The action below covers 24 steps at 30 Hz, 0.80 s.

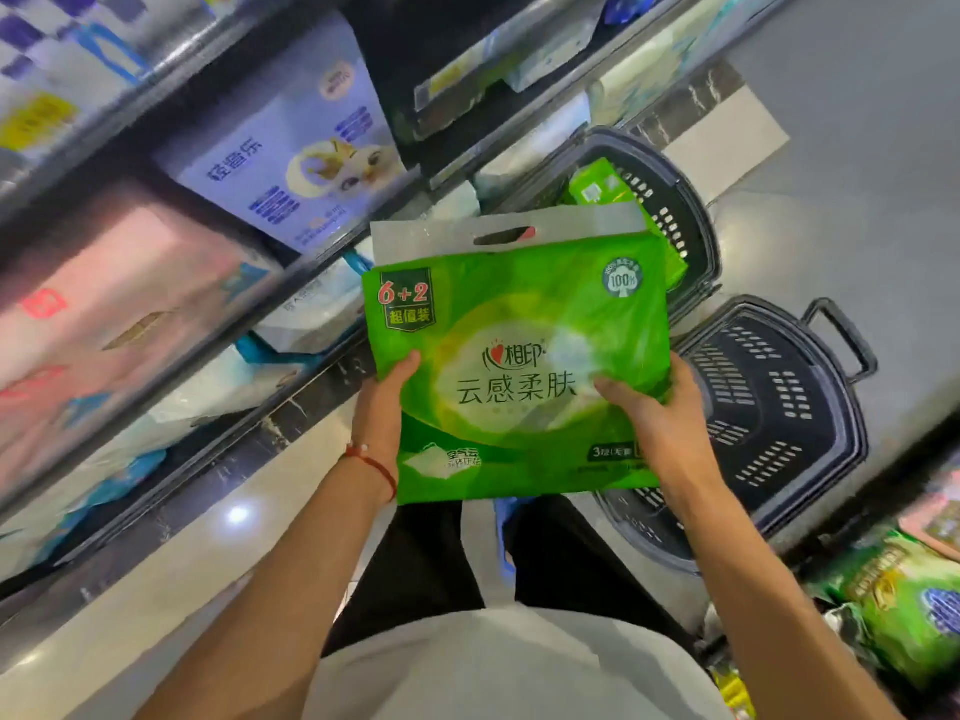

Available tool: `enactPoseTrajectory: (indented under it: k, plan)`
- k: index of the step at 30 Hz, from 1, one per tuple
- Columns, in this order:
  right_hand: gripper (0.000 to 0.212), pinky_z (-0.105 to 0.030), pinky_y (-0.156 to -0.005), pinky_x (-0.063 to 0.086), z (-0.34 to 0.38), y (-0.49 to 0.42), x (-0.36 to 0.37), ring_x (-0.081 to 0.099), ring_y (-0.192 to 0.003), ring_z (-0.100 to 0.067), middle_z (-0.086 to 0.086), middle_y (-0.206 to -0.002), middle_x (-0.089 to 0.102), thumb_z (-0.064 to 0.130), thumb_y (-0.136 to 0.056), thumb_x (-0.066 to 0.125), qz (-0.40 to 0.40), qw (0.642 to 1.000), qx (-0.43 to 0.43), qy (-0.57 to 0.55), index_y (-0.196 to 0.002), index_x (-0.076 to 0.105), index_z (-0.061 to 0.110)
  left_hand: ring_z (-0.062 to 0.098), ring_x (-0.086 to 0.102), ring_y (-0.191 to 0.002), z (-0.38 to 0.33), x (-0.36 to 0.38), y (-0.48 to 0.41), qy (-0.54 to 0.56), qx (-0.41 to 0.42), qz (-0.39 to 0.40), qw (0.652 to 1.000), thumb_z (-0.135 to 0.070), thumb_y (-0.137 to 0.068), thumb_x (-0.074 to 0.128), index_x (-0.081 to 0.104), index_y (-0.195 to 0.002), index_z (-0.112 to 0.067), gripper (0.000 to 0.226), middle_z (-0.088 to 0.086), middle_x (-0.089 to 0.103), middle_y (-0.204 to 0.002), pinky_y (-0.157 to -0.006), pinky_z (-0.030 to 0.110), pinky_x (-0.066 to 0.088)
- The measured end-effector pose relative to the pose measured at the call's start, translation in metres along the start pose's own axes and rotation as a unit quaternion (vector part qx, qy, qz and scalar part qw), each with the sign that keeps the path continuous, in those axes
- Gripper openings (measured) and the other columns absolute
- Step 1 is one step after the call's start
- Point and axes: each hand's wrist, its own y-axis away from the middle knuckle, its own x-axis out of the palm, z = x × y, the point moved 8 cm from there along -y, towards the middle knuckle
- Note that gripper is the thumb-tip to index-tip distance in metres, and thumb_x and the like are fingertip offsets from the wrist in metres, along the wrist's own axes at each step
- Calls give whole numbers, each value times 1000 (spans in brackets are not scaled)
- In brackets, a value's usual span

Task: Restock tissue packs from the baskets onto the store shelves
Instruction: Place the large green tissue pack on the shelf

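The shelves (311, 262) lie to the left, nearer the left hand (384, 402), which grips the lower left edge of the green tissue pack (519, 356), held in mid-air with its handle flap pointing away and its long side running across. The right hand (654, 413) clamps the lower right corner. Further right, on the floor, the far basket (696, 215) holds another green pack (602, 187), and the near basket (779, 397) shows its slotted bottom.

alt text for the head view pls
The left hand and right hand hold a green tissue pack by its lower sides. Beyond it stand a dark near basket and a far basket holding a second green pack; stocked shelves run along the left.
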Motion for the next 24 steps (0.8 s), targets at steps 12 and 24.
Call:
enactPoseTrajectory:
  k: [12, 24]
  plan:
    - [67, -40, -90, 57, -11, 126, -3, 72, -108, -18, 4, -122, 72, 31, -81, 90, 108, 991, -73, -40, -137, 52, 25, 13, 74, -91, 43, -93, 147, 92, 117, -35, 988, -49, -76, 80, 66, -127, -19, 60, -2, 76, -112, -78, 29, 50]
    - [51, -24, -67, 54, 5, 262, 47, 73, -83, -3, 0, -113, 72, 15, -84, 86, 225, 958, -178, 4, -120, 52, 20, 22, 70, -109, 105, -223, 263, 194, 167, -110, 961, -63, -62, 85, 66, -128, -17, 83, 4, 75, -120, -89, 39, 50]
